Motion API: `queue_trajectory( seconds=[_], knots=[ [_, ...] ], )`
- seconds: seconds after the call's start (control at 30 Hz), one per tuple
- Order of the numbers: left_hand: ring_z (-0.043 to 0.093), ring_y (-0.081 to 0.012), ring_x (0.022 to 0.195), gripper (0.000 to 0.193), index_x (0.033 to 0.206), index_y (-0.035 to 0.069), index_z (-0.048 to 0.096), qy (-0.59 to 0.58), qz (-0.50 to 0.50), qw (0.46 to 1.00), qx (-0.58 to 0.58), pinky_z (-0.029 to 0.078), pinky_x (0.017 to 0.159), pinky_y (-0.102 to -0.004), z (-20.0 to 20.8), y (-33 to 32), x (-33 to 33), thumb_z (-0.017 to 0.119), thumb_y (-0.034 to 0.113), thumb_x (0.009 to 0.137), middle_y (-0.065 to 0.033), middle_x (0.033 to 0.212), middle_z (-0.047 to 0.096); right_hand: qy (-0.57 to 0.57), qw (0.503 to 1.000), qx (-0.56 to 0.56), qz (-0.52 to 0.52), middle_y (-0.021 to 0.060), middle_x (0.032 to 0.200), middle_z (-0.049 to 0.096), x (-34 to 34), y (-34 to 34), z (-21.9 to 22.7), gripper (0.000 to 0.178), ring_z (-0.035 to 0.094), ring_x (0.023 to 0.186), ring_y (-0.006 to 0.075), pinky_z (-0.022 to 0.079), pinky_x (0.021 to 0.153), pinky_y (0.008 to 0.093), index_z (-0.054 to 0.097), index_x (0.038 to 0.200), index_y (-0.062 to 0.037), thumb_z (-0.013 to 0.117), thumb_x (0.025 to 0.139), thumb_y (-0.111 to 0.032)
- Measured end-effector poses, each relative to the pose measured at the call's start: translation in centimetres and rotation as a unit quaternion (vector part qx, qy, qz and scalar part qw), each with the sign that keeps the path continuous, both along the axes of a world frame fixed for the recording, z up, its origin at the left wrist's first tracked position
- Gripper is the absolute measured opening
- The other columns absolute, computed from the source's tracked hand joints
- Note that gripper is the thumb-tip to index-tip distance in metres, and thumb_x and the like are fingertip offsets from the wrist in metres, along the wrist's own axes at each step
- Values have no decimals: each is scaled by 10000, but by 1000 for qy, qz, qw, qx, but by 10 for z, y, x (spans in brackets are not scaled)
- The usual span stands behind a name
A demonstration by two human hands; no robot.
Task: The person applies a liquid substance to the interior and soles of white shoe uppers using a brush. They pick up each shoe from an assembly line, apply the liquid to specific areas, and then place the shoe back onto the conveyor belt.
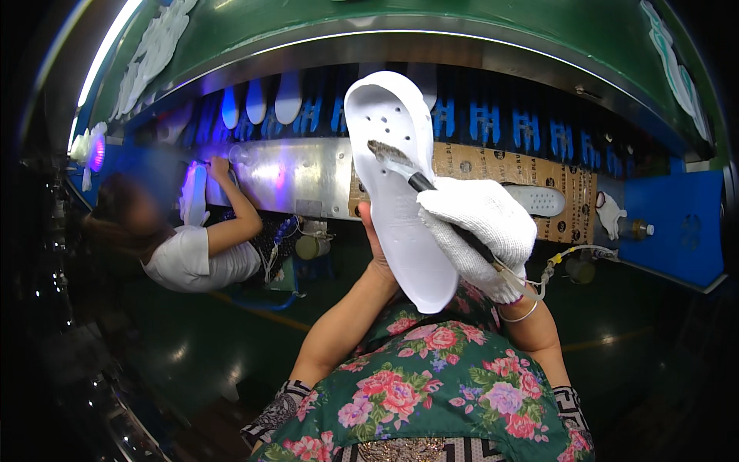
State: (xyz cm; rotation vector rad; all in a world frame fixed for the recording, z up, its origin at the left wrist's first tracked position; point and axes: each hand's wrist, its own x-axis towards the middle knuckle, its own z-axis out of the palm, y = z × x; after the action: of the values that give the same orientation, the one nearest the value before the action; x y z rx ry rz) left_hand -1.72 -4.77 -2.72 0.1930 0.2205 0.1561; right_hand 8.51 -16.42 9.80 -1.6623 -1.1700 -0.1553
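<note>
A white molded shoe sole [400, 235], with several small holes at its toe end, is held up before me. My left hand [375, 240] is bare and grips it by its left edge, most of the fingers hidden behind it. A white knitted glove covers my right hand [489, 227], which is closed around a brush [398, 162] with a dark handle. The bristles touch the sole's inner face just below the holes. By my right wrist runs a clear tube [539, 289] with a yellow fitting farther along it.
A cardboard-covered bench [469, 165] carries another sole [539, 200]. Behind it, blue racks [485, 123] hold several soles [289, 98] under a green machine housing [462, 31]. At left a co-worker [200, 254] handles a white piece under violet light. A bottle [637, 229] stands at right.
</note>
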Motion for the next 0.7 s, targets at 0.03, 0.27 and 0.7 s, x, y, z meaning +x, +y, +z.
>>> queue_trajectory(
  seconds=[0.03,0.27,0.7],
  knots=[
    [465,-304,1317,1034,1501,155,311,-3,-3,1000,3,405,1091,-497,0,-3,1,474,856,757,-109,1455,447,-3,1000,3,-3,136,992,716,3,1,1,359,702,886,307,564,789,368,725,1068,-75,745,712,-26],
    [478,-310,1308,1013,1478,144,372,58,-51,996,44,394,1106,-498,9,-20,5,717,690,698,-118,1429,487,-45,996,1,-78,159,1105,702,4,0,2,437,700,983,286,551,892,377,703,1146,-23,724,712,26],
    [468,-321,1309,1058,1467,107,350,78,-52,986,140,373,1119,-497,-6,-15,13,572,820,718,-144,1435,455,109,981,77,-137,123,967,716,-7,2,-6,265,692,865,253,548,798,364,719,1035,-23,737,771,-21]
  ],
)
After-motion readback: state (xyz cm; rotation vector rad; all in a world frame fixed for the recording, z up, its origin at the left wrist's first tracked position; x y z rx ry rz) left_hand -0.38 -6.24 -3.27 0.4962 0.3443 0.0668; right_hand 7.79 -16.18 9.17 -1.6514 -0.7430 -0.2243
